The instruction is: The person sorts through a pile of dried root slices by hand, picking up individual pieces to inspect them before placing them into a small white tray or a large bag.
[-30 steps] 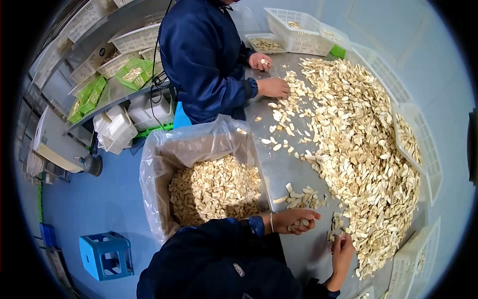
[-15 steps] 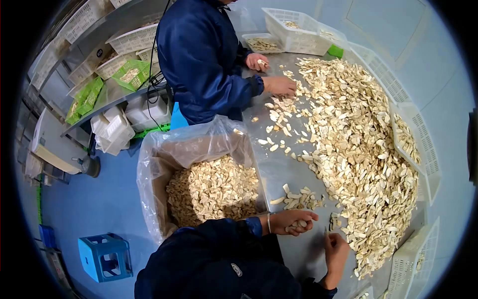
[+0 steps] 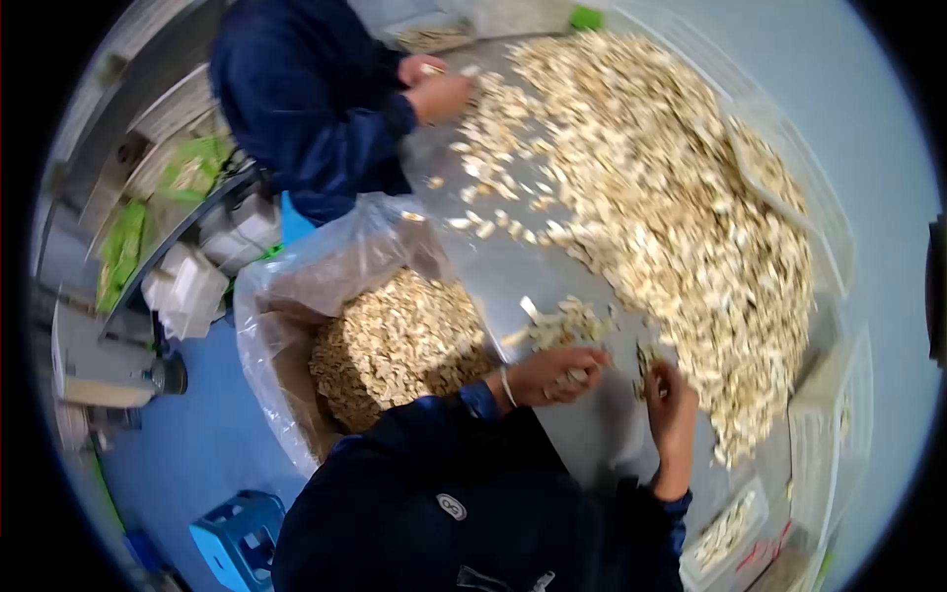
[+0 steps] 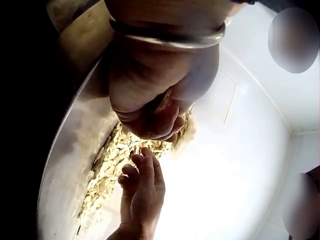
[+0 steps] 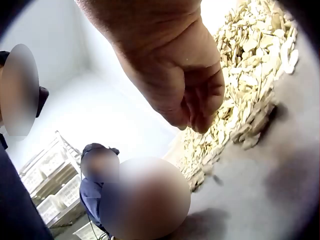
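My left hand (image 3: 552,376), with a bangle at the wrist, holds a few pale dried slices (image 3: 576,377) in its curled fingers above the metal table. A slice edge (image 4: 164,100) shows between those fingers in the left wrist view. Right of it, my right hand (image 3: 673,419) has its fingers bent, with the tips close together at the edge of a large pile of dried slices (image 3: 641,212). I cannot tell whether a slice is between those fingertips. A small heap of slices (image 3: 570,323) lies just beyond my left hand.
A plastic-lined box (image 3: 264,296) of slices stands left of the metal table (image 3: 503,271). Another person (image 3: 306,109) in blue works at the far side, hands over scattered slices. White baskets (image 3: 824,424) line the right edge. A blue stool (image 3: 237,538) is on the floor.
The head view has shifted, so the table scene appears higher and further left. My right hand has gone back to the pile's edge. The other person's hands have come together.
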{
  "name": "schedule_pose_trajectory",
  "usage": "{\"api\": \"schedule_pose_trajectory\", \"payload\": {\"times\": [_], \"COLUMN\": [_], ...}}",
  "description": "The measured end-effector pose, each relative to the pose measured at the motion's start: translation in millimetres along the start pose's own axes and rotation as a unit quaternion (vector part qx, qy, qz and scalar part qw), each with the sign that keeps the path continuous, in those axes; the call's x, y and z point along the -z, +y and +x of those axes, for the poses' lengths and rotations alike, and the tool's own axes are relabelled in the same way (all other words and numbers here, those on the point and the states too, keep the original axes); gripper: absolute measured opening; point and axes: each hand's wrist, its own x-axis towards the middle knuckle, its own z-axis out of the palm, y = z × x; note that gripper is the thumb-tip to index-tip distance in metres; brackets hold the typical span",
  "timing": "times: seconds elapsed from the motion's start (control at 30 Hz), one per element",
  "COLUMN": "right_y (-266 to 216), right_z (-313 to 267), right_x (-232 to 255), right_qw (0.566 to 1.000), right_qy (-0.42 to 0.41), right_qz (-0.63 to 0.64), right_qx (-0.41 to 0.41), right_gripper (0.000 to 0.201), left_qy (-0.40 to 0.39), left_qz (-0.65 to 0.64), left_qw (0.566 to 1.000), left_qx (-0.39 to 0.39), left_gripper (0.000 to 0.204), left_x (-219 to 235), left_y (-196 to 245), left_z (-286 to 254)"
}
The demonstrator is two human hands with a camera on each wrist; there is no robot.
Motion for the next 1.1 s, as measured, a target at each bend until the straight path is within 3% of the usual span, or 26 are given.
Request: {"api": "schedule_pose_trajectory", "payload": {"times": [0.03,0.13,0.23,0.53,0.67,0.7,0.77,0.93,1.1], "right_y": [-4,18,30,55,59,65,68,69,75], "right_z": [3,8,8,3,-12,-12,-10,-5,-3], "right_x": [8,15,18,29,30,25,16,12,22], "right_qw": [1.0,0.997,0.99,0.986,0.995,0.996,0.993,0.997,0.995], "right_qy": [0.014,0.057,0.012,0.023,-0.024,-0.037,-0.03,0.028,0.054], "right_qz": [0.002,-0.05,-0.126,-0.163,-0.093,-0.077,-0.097,-0.065,-0.088], "right_qx": [-0.022,0.035,0.065,0.021,0.002,0.03,0.056,0.015,0.015], "right_gripper": [0.021,0.017,0.017,0.019,0.03,0.027,0.021,0.015,0.018], "left_qy": [0.013,-0.003,-0.001,0.019,0.02,0.024,0.021,0.05,0.001], "left_qz": [0.006,0.011,0.014,0.025,0.011,0.008,-0.002,-0.024,-0.002], "left_qw": [1.0,1.0,1.0,0.999,1.0,1.0,1.0,0.994,0.994], "left_qx": [-0.008,-0.013,-0.006,-0.015,-0.015,-0.013,0.011,0.092,0.111], "left_gripper": [0.024,0.024,0.023,0.021,0.021,0.021,0.02,0.018,0.018], "left_x": [-2,-2,-2,-3,-9,-11,-13,-27,-23], "left_y": [-1,0,2,-2,1,1,-5,-39,-49], "left_z": [0,0,0,-4,0,3,13,28,27]}}
